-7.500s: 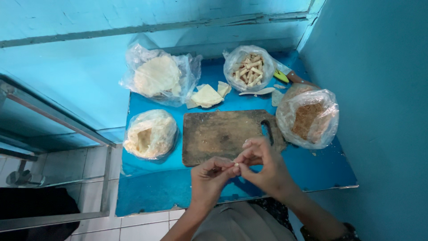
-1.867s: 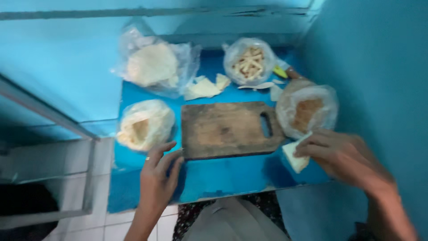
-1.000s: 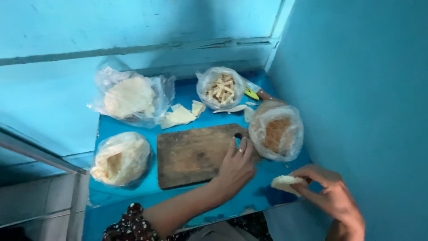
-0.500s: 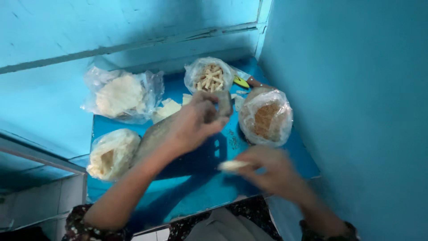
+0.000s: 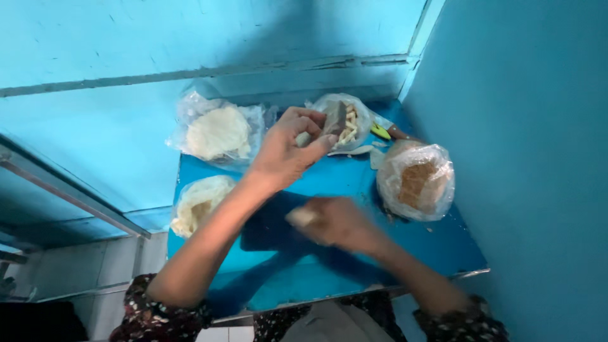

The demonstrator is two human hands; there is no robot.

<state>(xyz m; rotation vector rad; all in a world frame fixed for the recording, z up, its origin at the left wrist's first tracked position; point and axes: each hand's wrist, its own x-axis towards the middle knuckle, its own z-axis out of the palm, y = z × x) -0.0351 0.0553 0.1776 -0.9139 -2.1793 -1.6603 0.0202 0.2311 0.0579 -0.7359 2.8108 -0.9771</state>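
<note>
hands work over a blue bench set against blue walls. left hand is raised above the bench, its grip pinching a thin grey-brown slab in front of an open bag of pale sticks. right hand, blurred, is curled around a small pale piece lower down. bag of flat white sheets lies at the back left, bag of pale crumbly stuff near the left edge, bag with brown filling to the right.

A small blue tabletop holds four clear plastic bags: flat white rounds, pale sticks, brown filling and a whitish lump. A yellow-green knife handle lies there too.
</note>
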